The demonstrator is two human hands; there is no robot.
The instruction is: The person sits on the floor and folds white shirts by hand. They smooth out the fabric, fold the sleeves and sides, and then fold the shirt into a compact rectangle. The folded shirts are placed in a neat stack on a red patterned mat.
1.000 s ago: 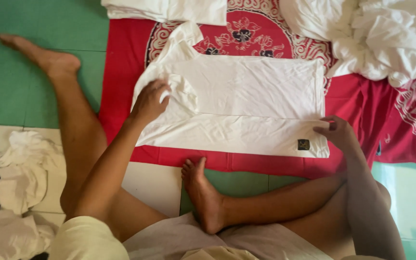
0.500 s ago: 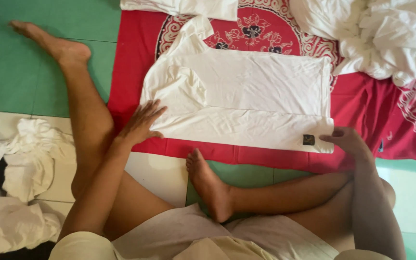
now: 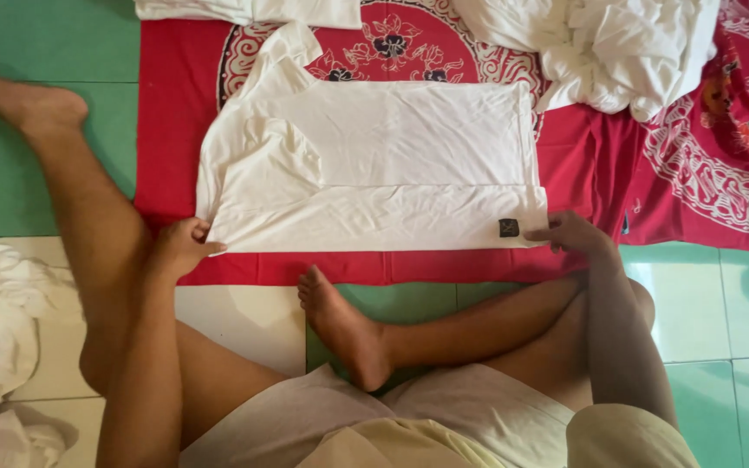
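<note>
White T-shirt [image 3: 374, 165], partly folded, lies flat on a red patterned cloth [image 3: 166, 113] spread over a green and cream tiled floor [image 3: 45, 52]. The shirt's neck end points left, one sleeve is tucked over the body, and a small dark tag [image 3: 508, 227] sits at the near right corner. It lies just beyond the seated person's bare legs, within easy reach of both arms.

Left hand [image 3: 179, 247] pinches the near left corner of the shirt between thumb and fingers. Right hand [image 3: 574, 234] grips the near right corner beside the tag, fingers curled and pressed together on the hem.

Fabric looks thin, light and limp, with soft creases. It would likely sag and wrinkle if lifted by one point, so the two near corners, held together, seem the best places to take hold.

More white garments lie around: a folded piece [image 3: 244, 9] at the far edge, a crumpled heap [image 3: 608, 43] at far right, and a loose pile [image 3: 2, 347] on the floor at near left.
</note>
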